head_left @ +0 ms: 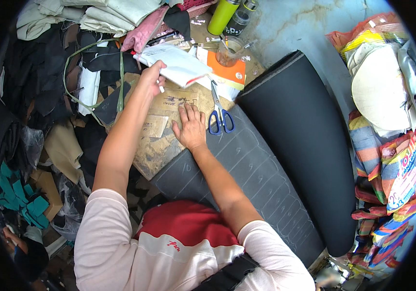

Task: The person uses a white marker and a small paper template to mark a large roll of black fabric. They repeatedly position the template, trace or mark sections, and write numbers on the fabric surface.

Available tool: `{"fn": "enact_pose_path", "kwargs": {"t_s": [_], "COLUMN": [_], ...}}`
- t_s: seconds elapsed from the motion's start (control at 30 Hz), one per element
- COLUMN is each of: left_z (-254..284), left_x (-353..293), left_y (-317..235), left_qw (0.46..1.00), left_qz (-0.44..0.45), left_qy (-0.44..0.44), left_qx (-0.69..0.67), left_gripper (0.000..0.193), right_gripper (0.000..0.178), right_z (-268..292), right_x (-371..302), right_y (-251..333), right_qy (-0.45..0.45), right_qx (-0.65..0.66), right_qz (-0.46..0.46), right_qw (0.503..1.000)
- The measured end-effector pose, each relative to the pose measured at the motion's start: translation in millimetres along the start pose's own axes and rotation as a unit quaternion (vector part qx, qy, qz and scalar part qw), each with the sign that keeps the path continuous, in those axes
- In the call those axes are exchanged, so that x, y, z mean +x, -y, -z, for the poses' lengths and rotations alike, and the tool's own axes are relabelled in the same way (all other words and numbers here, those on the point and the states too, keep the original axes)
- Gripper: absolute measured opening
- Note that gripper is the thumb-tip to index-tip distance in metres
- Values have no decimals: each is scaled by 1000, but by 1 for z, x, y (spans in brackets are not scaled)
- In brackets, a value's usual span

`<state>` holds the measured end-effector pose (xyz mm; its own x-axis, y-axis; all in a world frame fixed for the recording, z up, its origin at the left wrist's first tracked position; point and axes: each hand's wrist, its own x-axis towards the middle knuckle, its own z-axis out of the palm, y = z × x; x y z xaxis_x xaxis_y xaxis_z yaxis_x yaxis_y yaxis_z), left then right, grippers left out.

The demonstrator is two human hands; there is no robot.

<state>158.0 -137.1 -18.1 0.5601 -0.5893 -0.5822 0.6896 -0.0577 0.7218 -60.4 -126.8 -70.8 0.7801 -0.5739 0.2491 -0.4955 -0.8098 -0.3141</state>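
My left hand (150, 77) reaches forward and grips a small white chalk stick (160, 88), its fingers also touching the edge of a white paper stack (179, 65). My right hand (190, 127) lies flat, fingers spread, on a brown cardboard pattern (164, 126) at the edge of a dark grey sheet (246, 165) marked with chalk outlines. Blue-handled scissors (220, 115) lie just right of my right hand.
A thick black roll (305, 136) lies to the right. An orange notebook (229, 72), a glass cup (227, 51), a green bottle (222, 15) and a dark jar (239, 22) stand at the back. Fabric scraps (48, 87) pile on the left, coloured sacks (387, 160) on the right.
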Motion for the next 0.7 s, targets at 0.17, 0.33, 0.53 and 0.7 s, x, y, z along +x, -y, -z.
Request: {"fn": "enact_pose_path", "kwargs": {"t_s": [0.17, 0.33, 0.53, 0.7], "left_z": [52, 167, 202, 145], "left_x": [-74, -91, -51, -62], "left_y": [2, -14, -24, -17], "left_qw": [989, 981, 907, 545], "left_qz": [-48, -185, -239, -495], "left_qy": [77, -61, -255, -478], "left_qx": [-120, 18, 234, 479], "left_gripper": [47, 33, 53, 52], "right_gripper": [51, 52, 53, 52], "right_z": [1, -1, -1, 0], "right_x": [0, -1, 0, 0], "right_y": [-1, -2, 0, 0], "right_qy": [-3, -2, -9, -12], "right_qx": [11, 8, 1, 3], "right_qz": [1, 0, -1, -2], "right_qw": [1000, 1000, 1000, 1000]}}
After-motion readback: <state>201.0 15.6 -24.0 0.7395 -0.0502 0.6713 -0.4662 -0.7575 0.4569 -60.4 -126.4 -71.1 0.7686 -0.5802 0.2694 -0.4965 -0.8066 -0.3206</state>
